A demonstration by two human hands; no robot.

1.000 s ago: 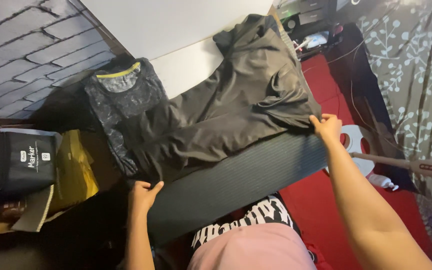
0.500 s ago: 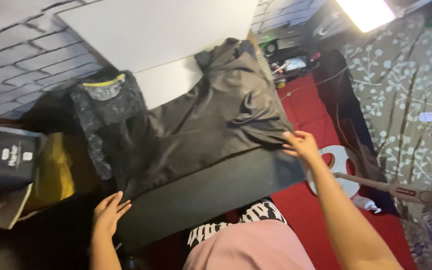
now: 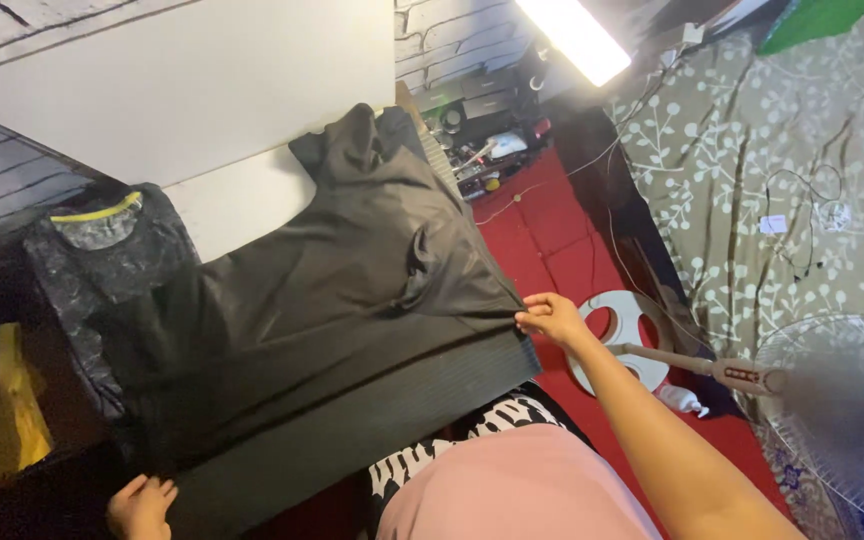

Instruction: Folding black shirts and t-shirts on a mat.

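Now, dark garment (image 3: pixel 332 300) spread flat over ribbed grey mat (image 3: pixel 372 420), its top end lying on white board (image 3: pixel 202 90). Right hand (image 3: pixel 552 318) pinches garment's lower right corner at the mat's edge. Left hand (image 3: pixel 139 507) at lower left, fingers loose, resting by garment's hem; grip cannot be told. Patterned black shirt (image 3: pixel 102 250) lies beside, left.

A ribbed dark mat (image 3: pixel 372 415) carries 1 spread dark garment (image 3: pixel 322 290), over the red floor (image 3: pixel 552 235).
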